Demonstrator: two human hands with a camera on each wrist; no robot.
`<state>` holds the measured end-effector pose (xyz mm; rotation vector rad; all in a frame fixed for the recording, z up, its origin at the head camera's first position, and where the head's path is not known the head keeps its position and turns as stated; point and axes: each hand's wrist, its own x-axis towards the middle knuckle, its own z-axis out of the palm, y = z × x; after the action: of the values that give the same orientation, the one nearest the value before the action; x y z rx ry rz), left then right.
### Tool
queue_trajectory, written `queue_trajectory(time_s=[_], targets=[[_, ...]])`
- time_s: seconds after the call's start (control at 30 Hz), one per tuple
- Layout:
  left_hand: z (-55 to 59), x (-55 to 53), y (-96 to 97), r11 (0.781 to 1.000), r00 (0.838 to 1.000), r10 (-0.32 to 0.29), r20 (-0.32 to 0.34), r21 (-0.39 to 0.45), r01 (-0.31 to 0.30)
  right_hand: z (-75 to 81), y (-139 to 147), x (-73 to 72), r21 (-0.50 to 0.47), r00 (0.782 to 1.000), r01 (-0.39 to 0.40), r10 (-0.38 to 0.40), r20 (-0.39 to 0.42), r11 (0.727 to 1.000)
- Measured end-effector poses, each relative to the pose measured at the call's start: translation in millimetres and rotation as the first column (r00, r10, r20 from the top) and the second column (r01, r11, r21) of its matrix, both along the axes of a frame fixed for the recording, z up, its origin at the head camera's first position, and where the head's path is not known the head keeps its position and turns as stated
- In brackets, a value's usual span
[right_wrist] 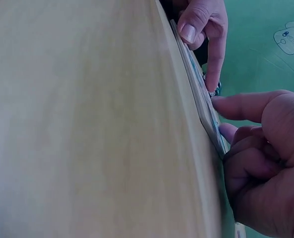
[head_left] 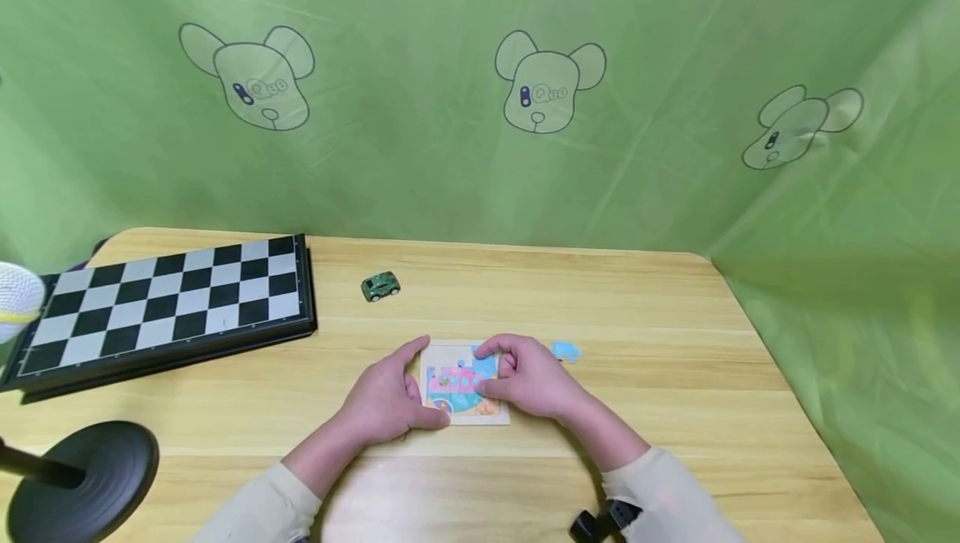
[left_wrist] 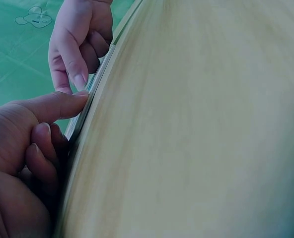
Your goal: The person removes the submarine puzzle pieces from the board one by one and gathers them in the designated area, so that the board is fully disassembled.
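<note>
A small jigsaw puzzle in a pale wooden frame (head_left: pixel 480 420) lies flat on the table, with a pink, teal and blue picture. My left hand (head_left: pixel 382 400) grips the frame's left side, thumb at the near corner and index finger at the far one. On the picture's right part, my right hand (head_left: pixel 531 376) holds a blue puzzle piece (head_left: pixel 486 366) between thumb and index finger, the other fingers curled under. Whether that piece lies flush is hard to tell. Just beyond the right hand lies a loose blue puzzle piece (head_left: pixel 564 351). Both wrist views show the frame (right_wrist: pixel 194 89) nearly edge-on.
A black-and-white chessboard (head_left: pixel 180 297) lies at the left. Beyond the puzzle stands a small green toy car (head_left: pixel 381 286). A round black stand base (head_left: pixel 82 480) is at the near left. Green cloth (head_left: pixel 420 168) hangs behind the wooden table (head_left: pixel 675 410).
</note>
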<state>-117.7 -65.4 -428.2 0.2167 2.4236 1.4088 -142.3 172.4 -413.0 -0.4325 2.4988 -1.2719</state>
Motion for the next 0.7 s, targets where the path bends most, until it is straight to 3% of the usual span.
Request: queue_trajectory(time_s=[0.7], targets=[[0.1, -0.4, -0.1, 1.0, 1.0, -0.01, -0.002, 0.003, 0.01, -0.4, -1.1, 0.8, -0.027, 1.0, -0.01, 0.01, 0.008, 1.0]])
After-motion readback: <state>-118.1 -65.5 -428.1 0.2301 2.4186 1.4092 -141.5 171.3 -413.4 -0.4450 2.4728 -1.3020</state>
